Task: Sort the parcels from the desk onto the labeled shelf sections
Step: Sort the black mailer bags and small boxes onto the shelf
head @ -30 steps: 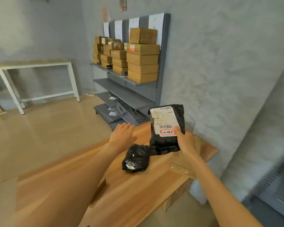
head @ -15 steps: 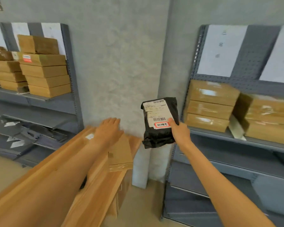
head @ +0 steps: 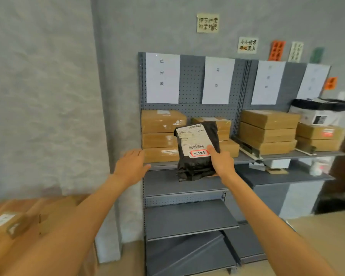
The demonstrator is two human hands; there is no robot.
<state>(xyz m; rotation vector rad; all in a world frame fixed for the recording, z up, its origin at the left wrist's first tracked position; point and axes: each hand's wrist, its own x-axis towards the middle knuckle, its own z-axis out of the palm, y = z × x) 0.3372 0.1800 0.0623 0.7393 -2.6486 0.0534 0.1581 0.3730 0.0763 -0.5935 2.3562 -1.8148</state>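
My right hand point(head: 221, 162) grips a black plastic parcel point(head: 195, 158) by its lower right, thumb on its white shipping label with a red-framed sticker. I hold it upright in the air in front of a grey shelf unit point(head: 189, 186). Four white paper section labels hang on the pegboard back, the leftmost point(head: 163, 77) above a stack of brown boxes point(head: 161, 136). My left hand point(head: 130, 166) hovers with straight fingers, holding nothing, near the shelf's left post. The wooden desk point(head: 28, 226) with a brown box point(head: 6, 222) lies at the lower left.
More brown box stacks point(head: 267, 131) fill the right shelf sections, beside a white box under a black bag point(head: 319, 114). Lower grey shelves point(head: 187, 218) run beneath. Small paper notes point(head: 207, 23) are stuck on the grey wall. A wall corner point(head: 108, 136) juts out left of the shelf.
My view has swung right from the desk to face the labeled shelf. The black parcel in my right hand has travelled with me, and my left hand has left the desk.
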